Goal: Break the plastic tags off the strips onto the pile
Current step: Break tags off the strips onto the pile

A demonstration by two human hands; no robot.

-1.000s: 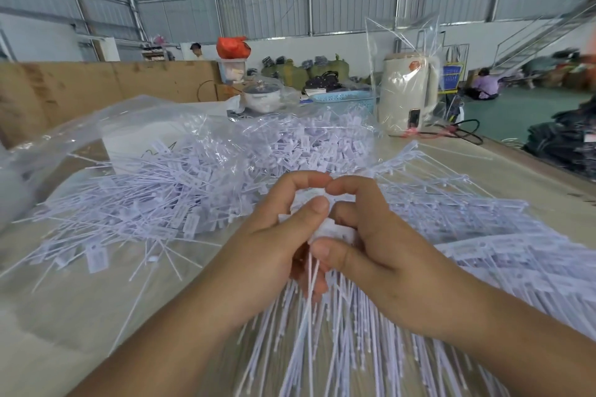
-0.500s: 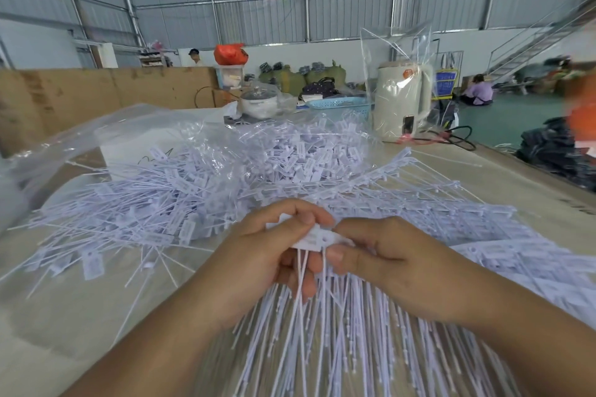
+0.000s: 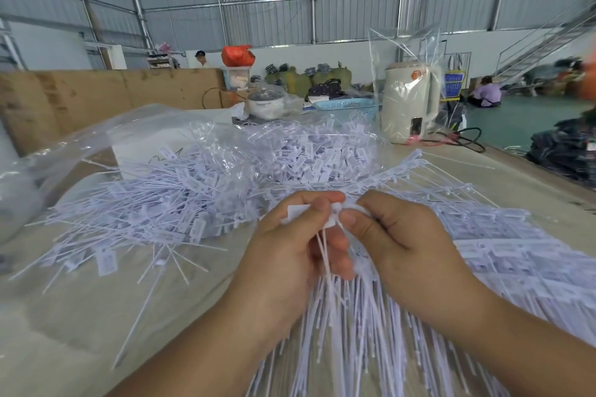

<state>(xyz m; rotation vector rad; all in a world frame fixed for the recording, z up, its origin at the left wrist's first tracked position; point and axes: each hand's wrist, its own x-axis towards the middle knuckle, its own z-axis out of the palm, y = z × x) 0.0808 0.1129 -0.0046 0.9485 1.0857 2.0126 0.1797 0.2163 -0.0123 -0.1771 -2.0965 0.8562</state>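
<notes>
If I twist too hard, the tag (image 3: 298, 213) could tear crooked or fly past the pile (image 3: 200, 200) on the table (image 3: 80, 316). My left hand (image 3: 290, 261) pinches it tight; my right hand (image 3: 400, 242) clamps its grip on the strip (image 3: 354, 325) just beside it.

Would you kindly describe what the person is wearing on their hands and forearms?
Nothing shows on either: the left hand and the right hand are bare, without gloves, rings or a watch, and both forearms are uncovered to the frame's edge, with no sleeve in view.
</notes>
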